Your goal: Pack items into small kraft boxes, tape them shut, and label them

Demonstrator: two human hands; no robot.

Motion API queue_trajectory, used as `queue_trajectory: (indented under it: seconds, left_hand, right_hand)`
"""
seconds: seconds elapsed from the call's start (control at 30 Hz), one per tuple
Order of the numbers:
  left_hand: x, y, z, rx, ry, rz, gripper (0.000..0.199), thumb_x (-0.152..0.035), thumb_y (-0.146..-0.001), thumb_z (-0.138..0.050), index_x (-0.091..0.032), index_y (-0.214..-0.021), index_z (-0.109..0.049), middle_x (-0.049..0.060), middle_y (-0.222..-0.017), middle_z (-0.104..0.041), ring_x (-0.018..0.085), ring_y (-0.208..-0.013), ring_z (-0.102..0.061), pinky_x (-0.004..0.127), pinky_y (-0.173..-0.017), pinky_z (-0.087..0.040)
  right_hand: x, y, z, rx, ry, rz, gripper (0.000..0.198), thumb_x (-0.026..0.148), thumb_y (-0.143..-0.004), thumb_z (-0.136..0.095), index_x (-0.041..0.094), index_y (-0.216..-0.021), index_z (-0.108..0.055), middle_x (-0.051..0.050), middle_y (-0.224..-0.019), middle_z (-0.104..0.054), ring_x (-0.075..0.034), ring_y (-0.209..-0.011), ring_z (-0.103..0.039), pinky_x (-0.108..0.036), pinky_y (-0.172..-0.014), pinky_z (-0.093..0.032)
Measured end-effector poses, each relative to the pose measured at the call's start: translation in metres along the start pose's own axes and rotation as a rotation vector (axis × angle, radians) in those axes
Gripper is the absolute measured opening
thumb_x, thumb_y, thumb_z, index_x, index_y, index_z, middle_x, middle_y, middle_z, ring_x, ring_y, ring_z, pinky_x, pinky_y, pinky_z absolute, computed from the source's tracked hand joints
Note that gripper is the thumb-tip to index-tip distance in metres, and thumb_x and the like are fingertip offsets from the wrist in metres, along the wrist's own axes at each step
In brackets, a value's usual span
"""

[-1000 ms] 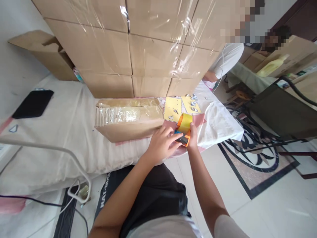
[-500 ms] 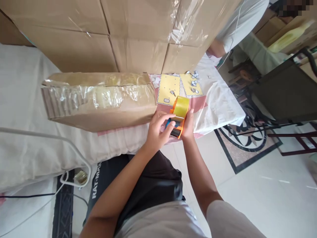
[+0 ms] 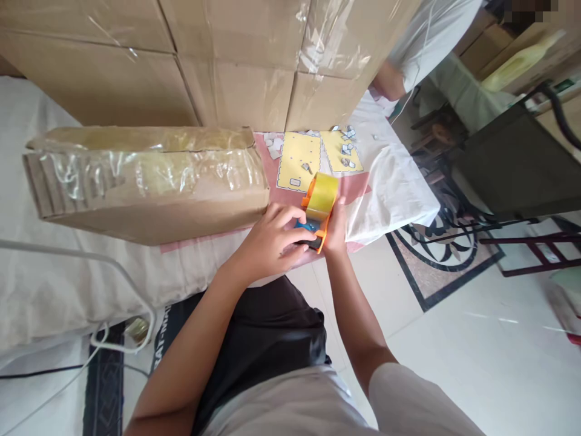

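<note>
An orange tape dispenser [image 3: 323,229] with a wide yellowish roll of packing tape [image 3: 323,192] is held above the table's near edge. My right hand [image 3: 336,229] is wrapped around its right side. My left hand [image 3: 276,236] bends its fingers over the dispenser's near left part, by a blue piece [image 3: 308,226]; the fingertips touch it, and whether they pinch the tape's end cannot be made out. Left of my hands lies a taped cardboard box [image 3: 149,181], its top and front covered with shiny tape.
Large taped cartons [image 3: 245,91] stand stacked behind the box. Yellow printed sheets [image 3: 297,158] and small paper scraps lie on the cloth-covered table [image 3: 385,188]. Another person's arm [image 3: 390,80] is at the far right. A dark chair [image 3: 512,151] and a white bent tube [image 3: 122,275] flank the table.
The view has shifted slightly, so the box appears further left. My left hand has turned, its fingers now reaching across the dispenser's near part. My right hand keeps hold of the dispenser.
</note>
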State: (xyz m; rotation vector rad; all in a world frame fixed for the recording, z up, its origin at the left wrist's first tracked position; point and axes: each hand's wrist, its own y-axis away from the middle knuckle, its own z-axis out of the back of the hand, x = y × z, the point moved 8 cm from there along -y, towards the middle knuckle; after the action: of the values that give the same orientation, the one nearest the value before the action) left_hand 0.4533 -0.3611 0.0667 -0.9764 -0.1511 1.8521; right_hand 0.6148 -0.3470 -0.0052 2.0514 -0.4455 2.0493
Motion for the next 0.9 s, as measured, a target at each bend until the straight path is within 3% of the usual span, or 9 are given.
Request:
queue_trajectory:
  seconds: [0.17,0.27,0.43,0.63,0.9]
  left_hand:
    - [-0.01,-0.003,0.009,-0.08,-0.121,-0.115,0.015,-0.021,-0.098,-0.062,-0.024,-0.101,-0.077,0.008,-0.113,-0.063,0.024,-0.099,-0.05,0.039,-0.09,-0.046]
    - [-0.02,-0.006,0.013,-0.101,-0.211,-0.218,0.014,-0.021,-0.099,-0.062,-0.024,-0.094,-0.075,0.006,-0.103,-0.066,0.022,-0.087,-0.049,0.037,-0.08,-0.043]
    - [-0.028,-0.005,0.015,-0.119,-0.313,-0.276,0.019,-0.021,-0.101,-0.058,-0.021,-0.087,-0.071,0.004,-0.084,-0.064,0.021,-0.077,-0.048,0.037,-0.071,-0.038]
    - [-0.021,0.004,0.016,-0.116,-0.331,-0.22,0.015,-0.029,-0.101,-0.06,-0.023,-0.102,-0.074,0.005,-0.088,-0.067,0.022,-0.081,-0.056,0.039,-0.074,-0.043]
    - [-0.012,0.006,0.015,-0.137,-0.31,-0.184,0.018,-0.024,-0.1,-0.061,-0.023,-0.09,-0.076,0.002,-0.075,-0.062,0.019,-0.074,-0.05,0.034,-0.064,-0.04]
  right_hand:
    - [0.002,0.004,0.001,-0.047,-0.21,-0.02,0.064,0.076,-0.099,-0.037,0.023,-0.096,-0.073,-0.009,-0.092,-0.078,-0.025,-0.094,-0.077,-0.04,-0.081,-0.064]
    - [0.003,0.004,0.002,-0.074,-0.235,-0.048,0.065,0.079,-0.096,-0.04,0.024,-0.096,-0.074,-0.009,-0.094,-0.079,-0.028,-0.1,-0.076,-0.043,-0.087,-0.064]
    - [0.002,0.006,0.003,-0.061,-0.212,-0.067,0.066,0.082,-0.092,-0.044,0.024,-0.094,-0.075,-0.008,-0.094,-0.079,-0.029,-0.101,-0.076,-0.044,-0.089,-0.064]
    - [0.007,0.01,0.004,-0.055,-0.216,-0.046,0.063,0.081,-0.093,-0.045,0.025,-0.096,-0.074,-0.007,-0.092,-0.079,-0.027,-0.101,-0.076,-0.04,-0.087,-0.064]
    - [0.008,0.01,0.003,-0.085,-0.185,-0.088,0.065,0.084,-0.088,-0.049,0.024,-0.095,-0.073,-0.006,-0.084,-0.077,-0.026,-0.094,-0.076,-0.04,-0.078,-0.065]
